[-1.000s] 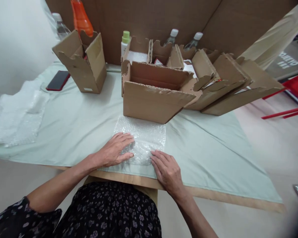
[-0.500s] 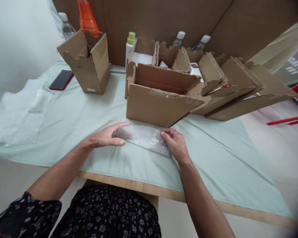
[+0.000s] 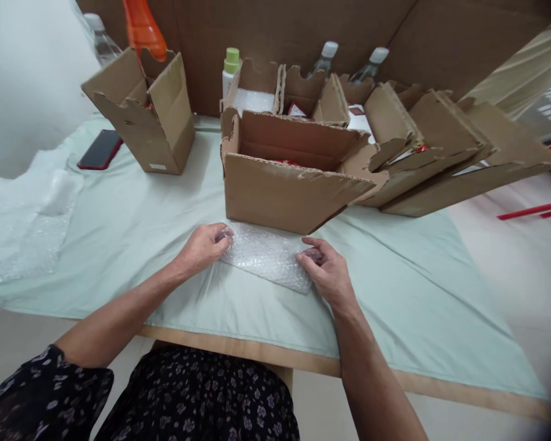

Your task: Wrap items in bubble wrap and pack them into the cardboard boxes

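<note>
A flat, folded piece of clear bubble wrap (image 3: 266,257) lies on the pale green cloth, just in front of a wide cardboard box (image 3: 289,193). My left hand (image 3: 206,246) pinches the wrap's left end between thumb and fingers. At the right end is my right hand (image 3: 326,266), thumb and forefinger apart around the wrap's edge, its other fingers curled and partly hidden. Something red shows inside the wide box.
More open cardboard boxes (image 3: 441,131) stand behind and to the right. Another box (image 3: 151,131) is at the left, beside a dark phone (image 3: 100,149). Loose bubble wrap (image 3: 27,214) lies far left. Bottles (image 3: 326,56) stand along the back.
My left hand has closed from an open position onto the wrap's left end. My right hand's thumb and forefinger have parted. The camera view has shifted slightly.
</note>
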Motion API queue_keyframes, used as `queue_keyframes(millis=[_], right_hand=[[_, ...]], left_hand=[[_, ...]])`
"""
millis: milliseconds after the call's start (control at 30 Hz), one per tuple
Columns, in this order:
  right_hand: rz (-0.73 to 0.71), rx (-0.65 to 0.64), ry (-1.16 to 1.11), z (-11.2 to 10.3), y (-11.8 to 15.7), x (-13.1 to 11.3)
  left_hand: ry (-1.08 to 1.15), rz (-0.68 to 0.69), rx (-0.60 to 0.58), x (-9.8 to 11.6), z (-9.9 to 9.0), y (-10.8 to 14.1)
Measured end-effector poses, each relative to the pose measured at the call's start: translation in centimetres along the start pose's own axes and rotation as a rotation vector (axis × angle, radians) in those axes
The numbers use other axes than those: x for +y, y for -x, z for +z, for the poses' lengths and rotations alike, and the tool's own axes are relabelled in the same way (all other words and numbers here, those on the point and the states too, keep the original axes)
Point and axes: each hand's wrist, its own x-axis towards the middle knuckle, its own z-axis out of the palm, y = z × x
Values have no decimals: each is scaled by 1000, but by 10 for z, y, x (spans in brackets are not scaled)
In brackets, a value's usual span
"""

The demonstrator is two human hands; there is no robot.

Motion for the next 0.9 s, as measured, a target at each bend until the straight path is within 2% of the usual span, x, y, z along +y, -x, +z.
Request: queue_keyframes(millis=[200, 333, 433, 600, 900], right_hand=[[-120, 75, 446, 6, 3, 10], [-251, 164, 633, 6, 2, 17], [-264, 193, 755, 6, 2, 18], [-260, 149, 747, 8, 1, 16], [-230, 165, 712, 10, 1, 19]], left_hand=[[-421, 85, 146, 0, 12, 1], [-531, 103, 220, -5, 12, -2], [-572, 72, 205, -7, 7, -5], [-587, 42, 150, -6, 4, -9], [-473, -46, 129, -2, 0, -8]])
